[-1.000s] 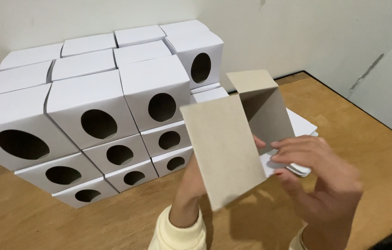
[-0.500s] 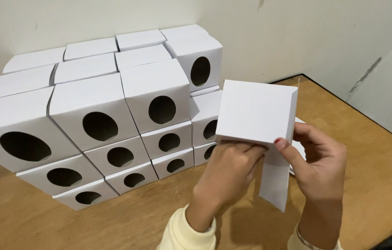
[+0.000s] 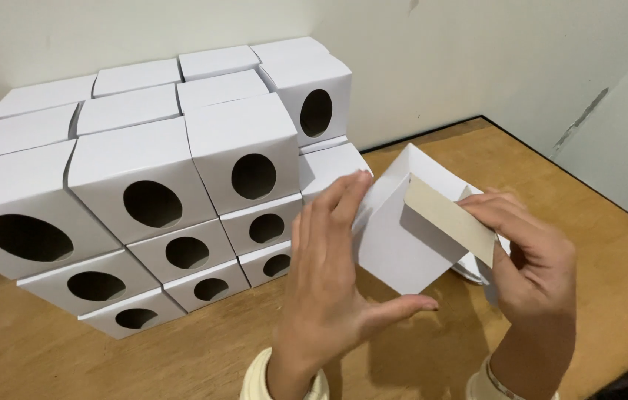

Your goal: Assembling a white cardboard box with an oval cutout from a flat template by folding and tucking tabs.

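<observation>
A: Largest first. What sits beyond the fingers?

B: Wooden surface (image 3: 47,355), brown, running under everything. On it, past the left fingertips, a stack of white boxes (image 3: 151,185), each with an oval hole in its front face. Several tiers, back against a pale wall (image 3: 440,59).

A: And the thing in hand?

B: A partly folded white box (image 3: 403,237), held in the air above the surface, between both sets of fingers. One flap (image 3: 451,220) shows its plain brown inner side and angles across the box's open part.

A: Left hand?

B: Left hand (image 3: 329,289), back towards the camera. Fingers (image 3: 343,194) straight and close together, flat on the box's left face; thumb stretched out under the lower corner. The box is pinched between thumb and fingers.

A: Right hand?

B: Right hand (image 3: 532,267) at the box's right side. Fingers (image 3: 493,210) curled together over the top edge of the brown flap, pressing it; thumb is hidden behind, so cannot tell the full grip.

A: Anything smaller?

B: Just below the right fingers, a few flat white sheets (image 3: 469,268) peek out on the surface, mostly covered by the box. Cream sleeve cuffs (image 3: 258,378) at both wrists.
</observation>
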